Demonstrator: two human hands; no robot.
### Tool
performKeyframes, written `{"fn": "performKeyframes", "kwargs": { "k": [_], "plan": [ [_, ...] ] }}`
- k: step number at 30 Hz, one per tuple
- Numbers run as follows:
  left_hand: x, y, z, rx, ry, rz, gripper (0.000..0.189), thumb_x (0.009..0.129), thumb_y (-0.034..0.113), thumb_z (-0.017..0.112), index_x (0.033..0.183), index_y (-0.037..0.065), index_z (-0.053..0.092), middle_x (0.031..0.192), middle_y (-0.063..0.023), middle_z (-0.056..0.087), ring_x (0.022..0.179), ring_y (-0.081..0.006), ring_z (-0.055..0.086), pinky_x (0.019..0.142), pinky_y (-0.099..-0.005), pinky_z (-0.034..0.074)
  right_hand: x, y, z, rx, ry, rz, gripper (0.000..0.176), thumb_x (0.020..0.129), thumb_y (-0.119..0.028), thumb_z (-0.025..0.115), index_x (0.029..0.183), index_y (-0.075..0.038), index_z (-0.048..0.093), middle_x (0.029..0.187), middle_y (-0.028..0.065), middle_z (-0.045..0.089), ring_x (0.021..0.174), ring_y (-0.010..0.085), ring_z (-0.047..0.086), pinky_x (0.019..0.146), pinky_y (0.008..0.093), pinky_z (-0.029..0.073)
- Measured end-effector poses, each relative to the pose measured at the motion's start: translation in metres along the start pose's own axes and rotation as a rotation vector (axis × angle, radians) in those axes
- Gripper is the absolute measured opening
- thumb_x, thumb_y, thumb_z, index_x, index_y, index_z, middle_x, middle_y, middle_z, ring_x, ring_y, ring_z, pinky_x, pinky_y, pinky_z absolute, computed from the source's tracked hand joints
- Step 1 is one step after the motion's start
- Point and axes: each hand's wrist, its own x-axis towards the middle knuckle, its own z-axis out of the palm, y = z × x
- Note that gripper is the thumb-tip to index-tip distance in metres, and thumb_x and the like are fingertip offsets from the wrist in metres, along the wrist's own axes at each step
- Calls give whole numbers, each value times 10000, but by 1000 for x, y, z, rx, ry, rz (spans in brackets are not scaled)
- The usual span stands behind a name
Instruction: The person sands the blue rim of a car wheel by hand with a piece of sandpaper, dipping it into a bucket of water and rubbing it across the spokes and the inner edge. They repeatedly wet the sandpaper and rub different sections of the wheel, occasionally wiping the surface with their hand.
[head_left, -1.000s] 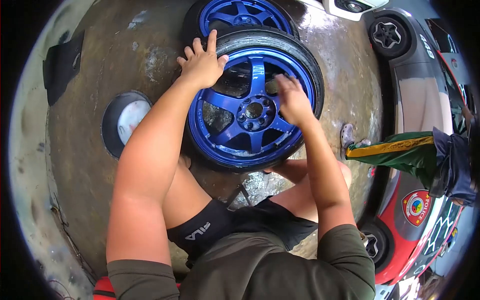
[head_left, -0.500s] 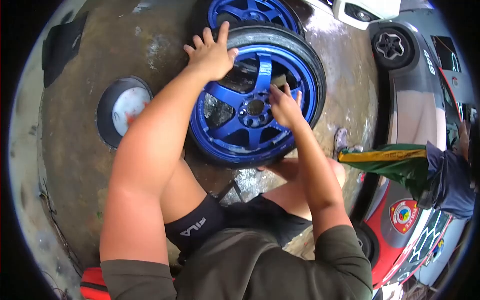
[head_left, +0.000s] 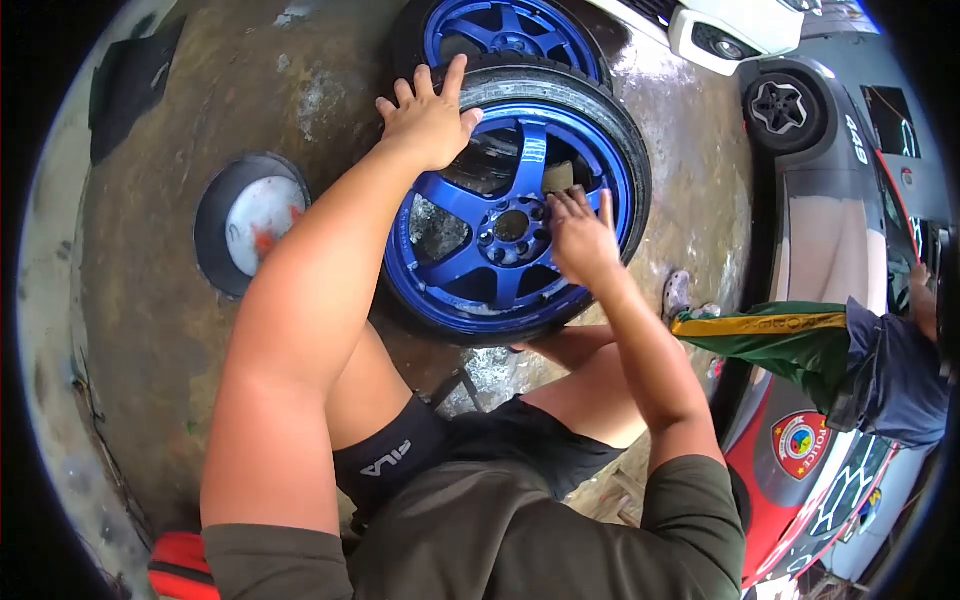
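Note:
A blue multi-spoke wheel (head_left: 533, 165) with its black tire (head_left: 643, 190) lies in front of me, some whitish residue on the spokes and rim. My left hand (head_left: 428, 130), fingers spread, rests across the tire at the upper left edge of the rim. On the other side of the hub, my right hand (head_left: 583, 238) is bent over a tan sponge (head_left: 558, 177), which pokes out past the fingertips in the gap between two spokes. The thumb points up, away from the fingers.
A second blue wheel (head_left: 510, 28) sits just behind. Left of my arm stands a dark bucket (head_left: 215, 235) with whitish liquid and something orange-red. A person in green pants (head_left: 770, 345) stands at the right, by a car with a police emblem (head_left: 801, 444). The floor (head_left: 330, 85) looks wet.
My right hand has turned, its fingers now laid more over the spoke side and the thumb raised, with the sponge slightly lower in view. My left hand stays on the tire.

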Motion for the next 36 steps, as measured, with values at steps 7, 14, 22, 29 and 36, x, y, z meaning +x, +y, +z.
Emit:
{"fn": "performKeyframes", "kwargs": {
  "k": [7,14,22,29,36],
  "plan": [
    [-15,16,-2,253,280,227,731,1059,399,595,1705,185,330,1747,-220,282,1592,-474,300,1229,-748,260,-1,-2,-10,193,-27,21,550,1000,-180,510,1533,-57,567,1633,147,536,1554,353,443,1306,627,232],
    [-69,75,87,507,72,908,535,1033,234,515,1512,13,607,1662,-197,479,1621,-397,306,1332,-620,163,-39,41,-49,2339,394,636,421,1035,-121,622,1439,-14,674,1319,157,727,1199,239,703,958,381,608],
    [-81,94,89,208,-56,838,583,959,190,617,1467,-93,571,1501,-234,601,1557,-403,414,1320,-606,212,-27,0,-57,1375,542,181,541,1003,32,601,1542,-16,587,1431,165,699,1345,244,647,1162,343,470],
    [-74,36,-45,146,-568,504,347,965,341,725,1078,17,778,1066,-251,782,1037,-424,760,945,-541,598,53,-31,-60,334,446,-353,631,912,-105,593,1526,34,558,1650,220,492,1585,402,384,1302,492,332],
    [-53,-37,-70,115,-323,317,327,967,308,753,1177,58,745,1152,-205,772,1118,-413,737,952,-541,587,58,-24,-57,-408,234,-555,441,1023,-251,518,1327,-22,740,1558,112,618,1601,324,372,1345,524,207]
  ]
}}
